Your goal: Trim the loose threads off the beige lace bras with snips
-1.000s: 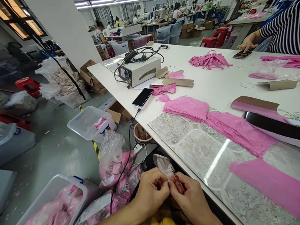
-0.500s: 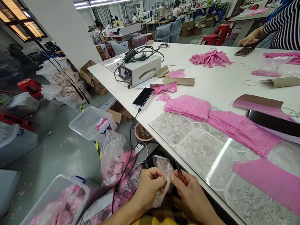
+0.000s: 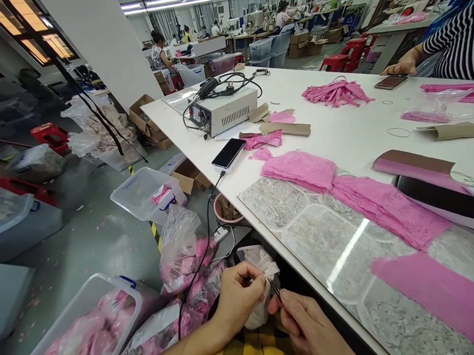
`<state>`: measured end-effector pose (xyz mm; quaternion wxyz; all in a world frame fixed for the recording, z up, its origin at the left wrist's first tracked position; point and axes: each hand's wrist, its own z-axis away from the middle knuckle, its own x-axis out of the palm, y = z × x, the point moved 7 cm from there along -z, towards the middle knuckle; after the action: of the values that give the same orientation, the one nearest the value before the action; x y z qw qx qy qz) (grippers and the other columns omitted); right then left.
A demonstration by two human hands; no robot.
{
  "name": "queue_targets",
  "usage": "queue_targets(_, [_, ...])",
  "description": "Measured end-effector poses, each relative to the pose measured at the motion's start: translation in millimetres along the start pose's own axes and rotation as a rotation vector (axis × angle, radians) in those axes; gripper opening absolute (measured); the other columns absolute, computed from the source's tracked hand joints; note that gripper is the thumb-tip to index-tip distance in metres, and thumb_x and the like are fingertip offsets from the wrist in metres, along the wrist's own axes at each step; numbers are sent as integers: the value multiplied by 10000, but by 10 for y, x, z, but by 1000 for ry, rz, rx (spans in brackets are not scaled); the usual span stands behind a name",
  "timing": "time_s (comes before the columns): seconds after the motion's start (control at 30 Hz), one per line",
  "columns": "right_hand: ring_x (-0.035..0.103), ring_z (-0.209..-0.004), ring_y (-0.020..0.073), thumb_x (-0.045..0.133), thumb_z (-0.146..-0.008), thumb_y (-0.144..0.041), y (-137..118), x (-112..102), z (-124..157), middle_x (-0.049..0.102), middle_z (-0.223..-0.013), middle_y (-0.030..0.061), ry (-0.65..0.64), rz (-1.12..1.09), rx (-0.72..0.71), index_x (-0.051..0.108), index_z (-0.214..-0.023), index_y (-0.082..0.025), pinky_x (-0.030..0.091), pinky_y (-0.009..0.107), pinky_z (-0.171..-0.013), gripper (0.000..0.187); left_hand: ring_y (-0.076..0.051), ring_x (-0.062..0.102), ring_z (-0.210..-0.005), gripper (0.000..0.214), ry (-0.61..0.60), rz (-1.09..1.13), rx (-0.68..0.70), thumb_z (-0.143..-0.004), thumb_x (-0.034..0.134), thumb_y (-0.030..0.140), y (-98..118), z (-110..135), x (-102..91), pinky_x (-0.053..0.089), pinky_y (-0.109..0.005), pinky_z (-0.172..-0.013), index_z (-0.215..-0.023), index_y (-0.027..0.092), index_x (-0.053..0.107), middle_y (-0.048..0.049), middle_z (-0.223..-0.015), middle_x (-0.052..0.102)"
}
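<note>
My left hand (image 3: pixel 237 298) is closed in a pinch on a bundle of white lace fabric (image 3: pixel 260 283), held below the near edge of the white table (image 3: pixel 341 135). My right hand (image 3: pixel 303 319) is closed round small thread snips (image 3: pixel 276 290), whose tip touches the gathered top of the white lace. Both hands are over my lap, just under the table edge. Pink lace pieces (image 3: pixel 300 170) lie on the table above them.
A white control box (image 3: pixel 224 110) with cables and a phone (image 3: pixel 228 153) sit on the table's left. Clear bins (image 3: pixel 142 194) and plastic bags of pink fabric (image 3: pixel 182 259) crowd the floor at left. Another person's hand (image 3: pixel 401 68) rests by a phone at far right.
The white lace has been pulled up into a gathered knot in my left hand. My right hand has dropped lower and brought the snips to the knot. The view shifted slightly.
</note>
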<state>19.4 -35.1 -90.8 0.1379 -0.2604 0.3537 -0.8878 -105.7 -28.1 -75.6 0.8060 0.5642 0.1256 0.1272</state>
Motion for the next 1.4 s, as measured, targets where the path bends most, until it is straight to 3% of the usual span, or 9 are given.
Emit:
queue_targets(0.5, [132, -331, 24, 486, -706, -722, 85, -37, -82, 301, -474, -116, -23, 40, -8, 524, -712, -186, 57, 177, -296, 538, -90, 460, -460, 116, 23, -107, 66, -641, 560, 200, 43, 19, -6, 368, -200, -463, -547, 133, 572, 11, -525, 544])
queue_targets(0.67, [171, -418, 62, 400, -803, -665, -105, -28, -52, 251, -520, -94, 16, 280, -243, 423, -632, -200, 122, 201, -355, 496, -94, 464, -463, 123, 29, -97, 90, -642, 553, 196, 71, 18, -4, 372, -198, -470, -537, 136, 574, 10, -511, 540])
queue_targets(0.8, [236, -491, 95, 367, -871, -565, -251, -14, 19, 283, -586, -60, 64, 480, -404, 436, -636, -196, 199, 224, -408, 443, -109, 502, -524, 117, 48, -126, 200, -649, 556, 153, 147, 54, -14, 393, -190, -501, -537, 139, 589, -4, -545, 573])
queue_targets(1.23, [203, -441, 83, 385, -805, -678, -130, -21, -35, 243, -490, -92, 25, 282, -280, 476, -646, -190, 147, 224, -400, 521, -107, 506, -530, 167, 53, -226, 430, -687, 530, 70, 302, 130, 14, 396, -186, -496, -551, 152, 581, 1, -558, 558])
queue_targets(1.4, [203, -442, 87, 386, -815, -665, -171, -33, -22, 254, -502, -82, 58, 322, -318, 468, -635, -195, 145, 230, -401, 510, -109, 514, -530, 178, 58, -250, 487, -689, 526, 60, 347, 162, 20, 400, -185, -497, -551, 157, 582, 1, -550, 561])
